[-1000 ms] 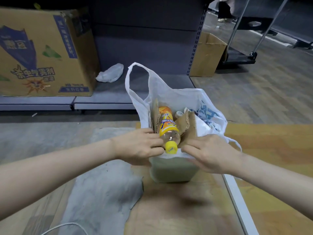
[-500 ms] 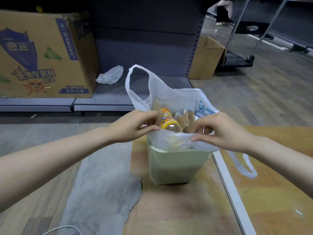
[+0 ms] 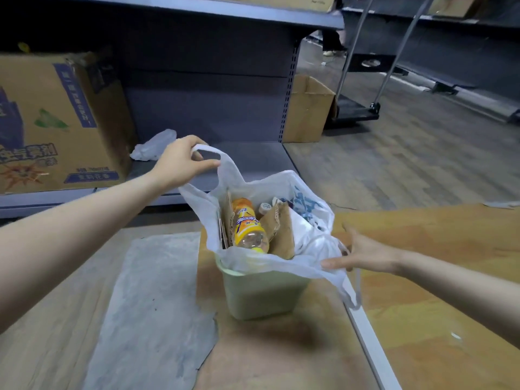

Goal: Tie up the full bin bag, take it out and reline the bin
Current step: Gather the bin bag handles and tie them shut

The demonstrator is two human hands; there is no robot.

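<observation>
Now each hand, left hand [image 3: 180,161] and right hand [image 3: 363,253], grips one bag [image 3: 281,184] handle above one bin [image 3: 261,294].

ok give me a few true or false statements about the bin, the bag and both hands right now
1. The left hand grips a loop handle of the thin white plastic bin bag. True.
2. The pale green plastic bin lies tipped on its side. False: it stands upright on the floor.
3. An orange-labelled clear plastic bottle with a yellow cap sits in the bag beside torn brown cardboard. True.
4. The bag's handles are already knotted together. False: they are apart, one on each side.
5. The right hand rests on the big printed cardboard box. False: it holds the bag's right edge; the box sits on the shelf at far left.
</observation>
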